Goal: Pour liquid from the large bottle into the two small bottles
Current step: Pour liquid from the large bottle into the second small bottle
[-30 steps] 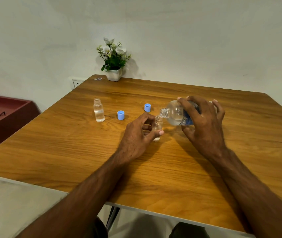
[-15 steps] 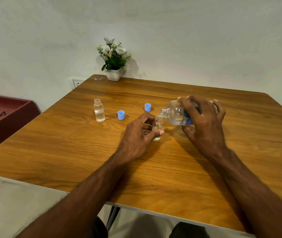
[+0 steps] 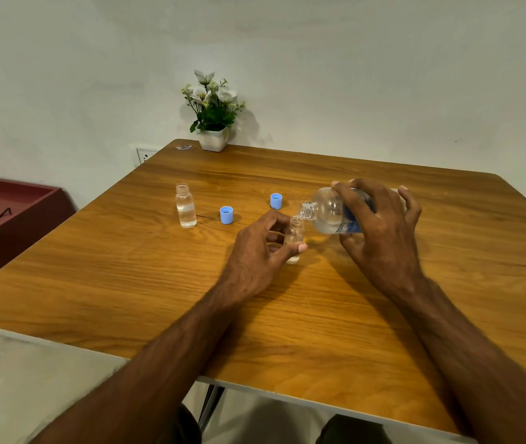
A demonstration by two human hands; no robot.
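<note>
My right hand (image 3: pixel 380 232) grips the large clear bottle (image 3: pixel 329 213), tipped on its side with its open mouth just above a small bottle (image 3: pixel 294 235). That small bottle stands upright on the wooden table (image 3: pixel 127 283), held between the thumb and fingers of my left hand (image 3: pixel 257 251), with a little liquid at its bottom. A second small bottle (image 3: pixel 185 205), uncapped and about half full, stands apart to the left. Two blue caps (image 3: pixel 226 215) (image 3: pixel 276 200) lie on the table between the bottles.
A white pot of flowers (image 3: pixel 213 123) sits at the table's far edge by the wall. A dark red tray (image 3: pixel 5 206) with cables lies left of the table. A grey surface (image 3: pixel 24 379) adjoins the near left corner.
Almost nothing has moved; both hands hold their places with the large bottle still tipped over the small one.
</note>
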